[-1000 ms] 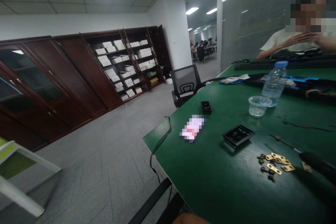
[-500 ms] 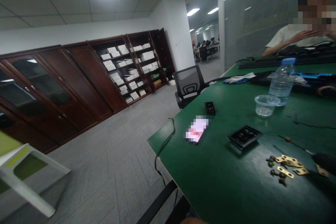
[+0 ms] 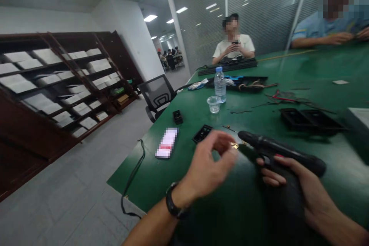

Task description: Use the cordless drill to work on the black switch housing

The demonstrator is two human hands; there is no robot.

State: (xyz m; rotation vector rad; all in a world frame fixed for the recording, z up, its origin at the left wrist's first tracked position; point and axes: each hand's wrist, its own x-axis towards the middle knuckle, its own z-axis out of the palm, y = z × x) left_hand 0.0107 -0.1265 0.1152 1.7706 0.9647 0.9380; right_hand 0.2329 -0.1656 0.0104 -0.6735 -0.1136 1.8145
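Note:
My right hand (image 3: 302, 180) is wrapped round the handle of a black cordless drill (image 3: 284, 152), a finger by its trigger. The drill's thin bit points left and away over the table. My left hand (image 3: 211, 161), a dark band on its wrist, hovers to the left of the drill's tip. Its fingers are curved, with a gap between thumb and forefinger, and look to hold nothing. Small brass plates (image 3: 235, 146) show just past its fingertips, mostly hidden by the hand. Behind my left hand lies a black tray (image 3: 201, 133) with small parts in it.
A phone (image 3: 167, 143), a small black box (image 3: 177, 117), a clear cup (image 3: 213, 104) and a water bottle (image 3: 220, 86) stand on the green table (image 3: 161, 184). Black trays (image 3: 311, 119) and wires lie to the right. Two people sit across the table.
The view has swung right. My left hand and my right hand with the drill have come into sight; before, only a dark part of the drill showed at the right edge.

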